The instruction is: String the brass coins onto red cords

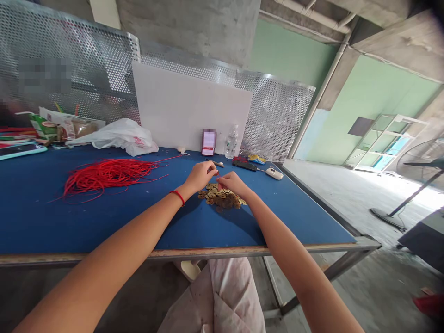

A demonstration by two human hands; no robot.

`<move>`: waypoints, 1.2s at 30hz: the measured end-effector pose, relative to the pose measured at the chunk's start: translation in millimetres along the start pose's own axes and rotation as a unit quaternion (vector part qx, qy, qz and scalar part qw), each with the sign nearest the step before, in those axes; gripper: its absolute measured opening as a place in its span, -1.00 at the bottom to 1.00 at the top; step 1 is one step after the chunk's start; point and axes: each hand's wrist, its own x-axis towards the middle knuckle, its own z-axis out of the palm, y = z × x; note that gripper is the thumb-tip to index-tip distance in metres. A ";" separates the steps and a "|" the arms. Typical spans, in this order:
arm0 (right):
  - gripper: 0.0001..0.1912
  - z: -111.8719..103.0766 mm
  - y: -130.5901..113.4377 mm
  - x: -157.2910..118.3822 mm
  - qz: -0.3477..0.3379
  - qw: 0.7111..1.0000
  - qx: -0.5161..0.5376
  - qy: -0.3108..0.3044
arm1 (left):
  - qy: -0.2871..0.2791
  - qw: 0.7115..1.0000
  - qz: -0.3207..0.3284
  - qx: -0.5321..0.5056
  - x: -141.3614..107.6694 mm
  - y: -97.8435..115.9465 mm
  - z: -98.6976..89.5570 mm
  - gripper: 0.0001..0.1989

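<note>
Over a heap of brass-coloured coins with holes (pixel 225 200), my two hands meet with their fingertips close together. My left hand (pixel 203 175), a red bracelet (pixel 179 198) on its wrist, is closed in a pinch. My right hand (pixel 234 184) is pinched as well, just above the heap's right part. A small bit of red cord (pixel 218 174) shows between the fingertips; its ends and any coin on it are too small to make out. To the left, a loose bundle of long red cords (pixel 111 175) lies on the blue tabletop (pixel 132 226).
Behind the hands stand a propped phone (pixel 208 142) and a plastic bottle (pixel 231 142). A black device (pixel 244 165), a white oval gadget (pixel 274 173) and a snack wrapper (pixel 256 159) lie right of them. A white plastic bag (pixel 126 136) sits back left. A white board (pixel 190 106) rises behind.
</note>
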 end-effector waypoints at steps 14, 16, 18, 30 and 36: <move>-0.60 2.6 -1.0 -1.8 -0.023 0.999 -0.010 -0.030 | -0.002 1.000 -0.006 -0.004 -0.9 2.4 0.4 -0.85; -0.59 2.7 -0.7 -1.4 -0.031 0.999 -0.007 -0.038 | -0.004 1.000 -0.008 -0.007 -1.1 3.6 0.0 -0.85; -0.59 2.7 -0.3 -1.0 -0.038 0.998 -0.005 -0.045 | -0.005 1.000 -0.007 -0.006 -1.2 4.5 -0.3 -0.85; -0.60 2.1 -0.1 -1.5 -0.013 0.999 -0.034 -0.012 | -0.006 0.998 -0.030 -0.060 -0.2 8.4 -1.4 -0.87; -0.60 -0.2 6.2 2.8 -0.003 0.992 -0.103 0.067 | -0.015 0.992 -0.048 -0.117 -0.4 9.6 -2.0 -0.86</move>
